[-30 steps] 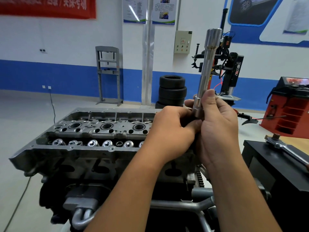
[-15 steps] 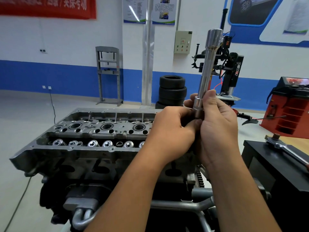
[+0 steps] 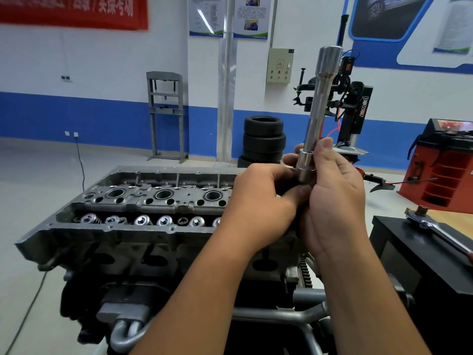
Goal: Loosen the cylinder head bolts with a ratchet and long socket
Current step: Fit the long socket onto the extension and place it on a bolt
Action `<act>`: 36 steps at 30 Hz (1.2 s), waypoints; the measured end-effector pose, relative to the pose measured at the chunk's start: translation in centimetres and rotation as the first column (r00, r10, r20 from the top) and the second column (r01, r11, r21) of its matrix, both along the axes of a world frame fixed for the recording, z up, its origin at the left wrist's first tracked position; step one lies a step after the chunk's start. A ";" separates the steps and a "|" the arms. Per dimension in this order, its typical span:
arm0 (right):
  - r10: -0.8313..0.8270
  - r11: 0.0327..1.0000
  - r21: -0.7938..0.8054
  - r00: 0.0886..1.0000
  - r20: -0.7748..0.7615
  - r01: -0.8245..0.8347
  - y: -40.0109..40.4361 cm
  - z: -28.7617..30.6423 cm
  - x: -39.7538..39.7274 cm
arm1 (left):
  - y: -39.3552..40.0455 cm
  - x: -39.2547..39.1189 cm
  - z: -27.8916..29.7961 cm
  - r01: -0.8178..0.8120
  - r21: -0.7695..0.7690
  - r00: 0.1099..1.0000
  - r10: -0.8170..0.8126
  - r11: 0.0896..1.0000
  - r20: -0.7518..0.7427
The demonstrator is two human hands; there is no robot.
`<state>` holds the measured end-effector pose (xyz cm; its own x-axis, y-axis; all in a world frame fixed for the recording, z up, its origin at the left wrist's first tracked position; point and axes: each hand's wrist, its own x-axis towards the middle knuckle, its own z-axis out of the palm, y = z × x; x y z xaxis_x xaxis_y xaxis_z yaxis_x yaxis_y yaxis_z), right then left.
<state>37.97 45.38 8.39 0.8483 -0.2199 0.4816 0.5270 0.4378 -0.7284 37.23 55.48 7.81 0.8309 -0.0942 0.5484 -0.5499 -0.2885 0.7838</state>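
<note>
Above the cylinder head's (image 3: 133,228) near edge, both hands (image 3: 258,203) (image 3: 337,201) grip the upright long socket (image 3: 318,108).

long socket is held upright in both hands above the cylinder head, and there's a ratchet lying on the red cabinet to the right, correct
Not quite. The head view shows the long socket upright, with the right hand round its lower end and the left hand closed just below it, in front of the cylinder head. But the ratchet lies on the black cabinet to the right, not on the red one.
</note>
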 end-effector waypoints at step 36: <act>-0.006 1.000 -0.023 1.000 0.000 0.006 0.0 -0.1 0.1 | -0.1 0.0 0.1 0.015 0.015 0.999 -0.014 1.000 -0.032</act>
<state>38.07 45.37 8.32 0.8471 -0.2139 0.4865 0.5296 0.4179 -0.7382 37.21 55.43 7.96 0.8467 -0.1146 0.5196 -0.5285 -0.2932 0.7967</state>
